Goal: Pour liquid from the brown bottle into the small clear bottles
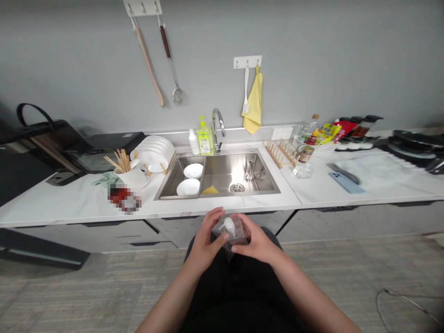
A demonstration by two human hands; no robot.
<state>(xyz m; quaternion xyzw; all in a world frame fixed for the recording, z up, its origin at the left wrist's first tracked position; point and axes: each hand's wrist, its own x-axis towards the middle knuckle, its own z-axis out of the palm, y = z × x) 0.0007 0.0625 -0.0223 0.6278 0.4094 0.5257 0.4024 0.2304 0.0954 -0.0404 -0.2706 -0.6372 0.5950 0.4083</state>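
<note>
Holds a clear square container [239, 235] with a white pump [229, 225] between a half-curled left hand [207, 239] and a right hand [257, 239] closed round its right side, at the near edge of the surface [249, 201].

The pump bottle [233, 230] is before the sink [222, 165], plates [156, 155] left, phone [346, 181] right.

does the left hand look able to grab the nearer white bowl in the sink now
Probably not straight away: the left hand is occupied with the clear container, though the nearer white bowl lies uncovered.
</note>
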